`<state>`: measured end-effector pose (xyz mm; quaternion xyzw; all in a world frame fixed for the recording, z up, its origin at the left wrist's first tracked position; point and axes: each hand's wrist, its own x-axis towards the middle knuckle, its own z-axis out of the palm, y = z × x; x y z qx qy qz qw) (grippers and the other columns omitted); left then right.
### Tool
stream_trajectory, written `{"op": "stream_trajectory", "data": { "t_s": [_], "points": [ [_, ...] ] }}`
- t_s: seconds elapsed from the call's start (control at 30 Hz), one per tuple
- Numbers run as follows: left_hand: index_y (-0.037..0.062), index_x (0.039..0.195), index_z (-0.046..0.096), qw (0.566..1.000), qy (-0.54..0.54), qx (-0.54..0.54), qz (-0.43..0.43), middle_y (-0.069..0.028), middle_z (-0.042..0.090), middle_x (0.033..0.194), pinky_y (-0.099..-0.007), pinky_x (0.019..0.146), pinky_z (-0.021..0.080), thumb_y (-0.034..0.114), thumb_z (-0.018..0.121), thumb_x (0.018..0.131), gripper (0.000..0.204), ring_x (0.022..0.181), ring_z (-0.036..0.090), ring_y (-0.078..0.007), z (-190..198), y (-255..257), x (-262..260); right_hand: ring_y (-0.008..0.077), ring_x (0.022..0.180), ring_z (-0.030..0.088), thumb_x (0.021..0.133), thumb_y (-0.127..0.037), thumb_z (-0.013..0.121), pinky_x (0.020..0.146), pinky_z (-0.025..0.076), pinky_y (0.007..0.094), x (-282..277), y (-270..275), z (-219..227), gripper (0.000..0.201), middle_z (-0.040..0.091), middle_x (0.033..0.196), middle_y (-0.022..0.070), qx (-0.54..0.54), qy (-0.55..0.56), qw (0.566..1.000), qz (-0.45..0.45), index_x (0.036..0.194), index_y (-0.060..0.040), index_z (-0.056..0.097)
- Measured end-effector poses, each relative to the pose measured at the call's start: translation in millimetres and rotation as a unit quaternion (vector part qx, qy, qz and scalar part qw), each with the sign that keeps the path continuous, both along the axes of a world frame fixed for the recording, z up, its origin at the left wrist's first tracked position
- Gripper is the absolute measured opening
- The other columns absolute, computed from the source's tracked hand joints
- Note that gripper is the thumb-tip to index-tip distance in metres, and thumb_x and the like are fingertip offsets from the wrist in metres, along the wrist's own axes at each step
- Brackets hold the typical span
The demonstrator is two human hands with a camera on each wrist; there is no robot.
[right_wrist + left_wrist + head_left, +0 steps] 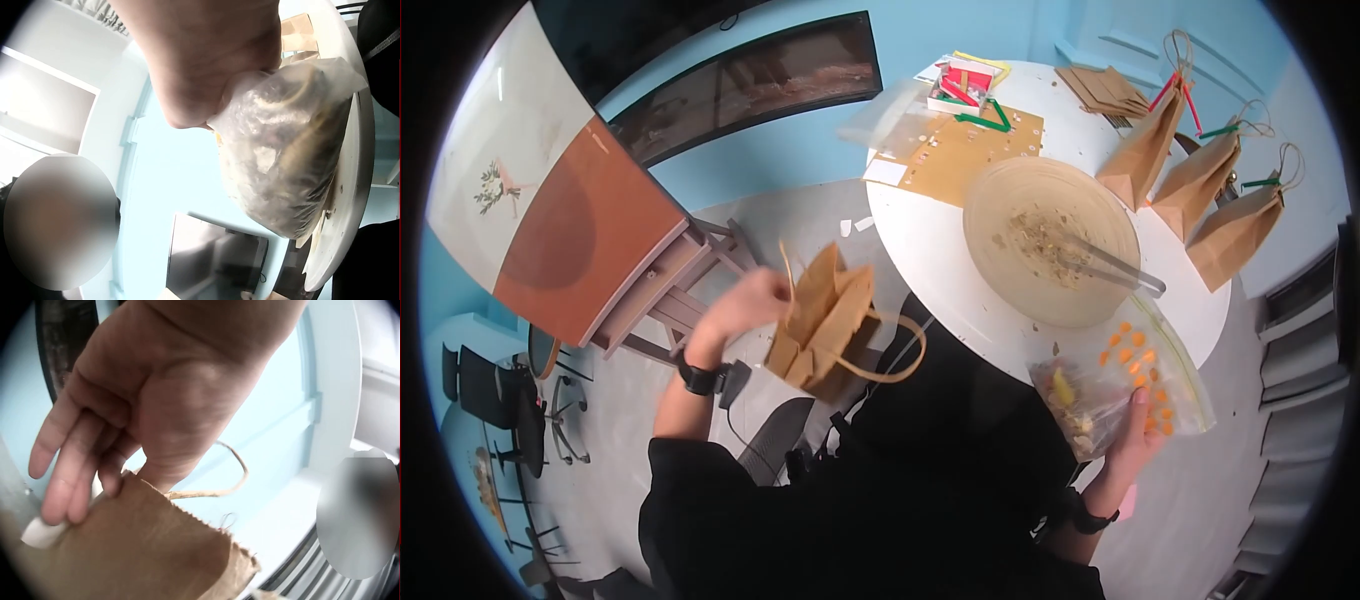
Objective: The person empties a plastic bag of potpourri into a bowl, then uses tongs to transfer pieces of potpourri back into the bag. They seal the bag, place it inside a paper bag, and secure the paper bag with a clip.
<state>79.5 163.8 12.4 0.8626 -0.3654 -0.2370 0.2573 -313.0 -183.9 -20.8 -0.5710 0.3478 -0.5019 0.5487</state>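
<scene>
My left hand (750, 305) pinches the top edge of a small brown paper bag (830, 335), off the left side of the table. The paper bag stands unfolded at the mouth, with two twisted handles, and its jagged rim (206, 534) shows in the left wrist view. At the table's near right edge my right hand (1135, 445) grips a clear zip bag (1090, 395) printed with orange spots. Mixed dried pieces fill the lower part of this bag. In the right wrist view the plastic bag (281, 150) hangs below the palm, and the fingertips are hidden behind it.
On the white table (920, 270) stands a wide round bowl (990, 220) with dried crumbs and metal tongs (1110, 265). Several filled paper bags (1145, 140) with clips stand at the right. A board (990, 160), a small box (960, 85) and flat bags (1100, 88) lie behind.
</scene>
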Motion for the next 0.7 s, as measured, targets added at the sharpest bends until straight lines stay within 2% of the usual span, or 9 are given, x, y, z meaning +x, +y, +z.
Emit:
{"op": "stream_trajectory", "data": {
  "t_s": [0.13,0.23,0.33,0.43,0.47,0.57,0.63,0.67,0.7],
  "points": [
    [-0.0047,0.084,0.065,0.989,-0.029,0.135,0.054,-0.0228,0.064,0.071,-0.0391,0.062,0.049,0.018,0.063,0.071,0.026,0.067,0.064,-0.0324,-19,-2,-24,0.0142,0.095,0.060,0.092,-0.009,0.066,0.087,0.047,0.0282,14,6,7,0.028,0.065,0.109,0.0094,-0.015,-0.008,0.999,0.039,0.115,0.0069,0.061],
    [-0.0034,0.092,0.066,0.993,-0.063,0.092,0.044,-0.0203,0.064,0.076,-0.0374,0.066,0.049,0.020,0.067,0.075,0.029,0.071,0.063,-0.0291,-36,14,-19,0.0142,0.095,0.060,0.092,-0.009,0.066,0.087,0.047,0.0281,19,9,7,0.028,0.065,0.109,0.0093,-0.023,-0.009,0.998,0.052,0.115,0.0068,0.061],
    [-0.0029,0.090,0.066,0.993,-0.060,0.096,-0.034,-0.0191,0.064,0.073,-0.0395,0.067,0.049,0.019,0.065,0.077,0.025,0.068,0.062,-0.0325,-48,21,-19,0.0152,0.098,0.060,0.093,-0.011,0.065,0.088,0.047,0.0287,23,10,10,0.032,0.064,0.112,0.0102,-0.028,0.006,0.997,0.065,0.119,0.0064,0.059],
    [-0.0015,0.092,0.067,0.992,-0.052,0.117,0.011,-0.0165,0.064,0.072,-0.0375,0.065,0.049,0.015,0.063,0.080,0.020,0.067,0.063,-0.0257,-27,24,-2,0.0157,0.099,0.060,0.093,-0.012,0.065,0.088,0.047,0.0289,27,10,7,0.034,0.063,0.114,0.0106,-0.027,0.009,0.997,0.065,0.121,0.0064,0.057],
    [-0.0051,0.086,0.062,0.996,-0.041,-0.001,0.082,-0.0222,0.061,0.072,-0.0380,0.062,0.049,0.005,0.055,0.073,0.018,0.066,0.062,-0.0295,-2,19,-8,0.0157,0.099,0.060,0.093,-0.012,0.065,0.088,0.047,0.0288,28,11,7,0.034,0.063,0.114,0.0106,-0.025,0.008,0.998,0.062,0.121,0.0064,0.057],
    [-0.0031,0.098,0.067,0.936,0.141,-0.238,0.215,-0.0183,0.065,0.071,-0.0326,0.065,0.050,0.003,0.054,0.077,0.026,0.067,0.064,-0.0233,8,28,15,0.0142,0.095,0.060,0.092,-0.009,0.066,0.086,0.047,0.0277,30,13,11,0.028,0.065,0.109,0.0087,-0.011,-0.008,0.999,0.052,0.115,0.0069,0.062],
    [-0.0025,0.103,0.067,0.969,-0.090,-0.107,0.204,-0.0185,0.066,0.074,-0.0317,0.066,0.050,0.003,0.054,0.078,0.030,0.068,0.065,-0.0217,-4,38,33,0.0139,0.095,0.060,0.092,-0.009,0.067,0.086,0.047,0.0276,29,12,13,0.028,0.065,0.109,0.0085,-0.013,0.007,0.999,0.052,0.114,0.0069,0.062],
    [-0.0023,0.106,0.067,0.959,-0.205,-0.038,0.192,-0.0185,0.067,0.075,-0.0312,0.067,0.051,0.003,0.054,0.078,0.031,0.069,0.066,-0.0210,-9,41,38,0.0138,0.095,0.060,0.092,-0.010,0.067,0.086,0.047,0.0276,30,11,13,0.028,0.065,0.109,0.0084,-0.015,0.013,0.998,0.052,0.114,0.0069,0.062],
    [-0.0023,0.107,0.067,0.958,-0.195,-0.056,0.203,-0.0195,0.067,0.076,-0.0326,0.067,0.051,0.003,0.053,0.078,0.032,0.069,0.067,-0.0226,-1,36,33,0.0149,0.097,0.060,0.092,-0.012,0.067,0.087,0.047,0.0282,30,9,14,0.031,0.065,0.111,0.0093,-0.013,0.023,0.998,0.058,0.116,0.0066,0.062]
  ]
}}
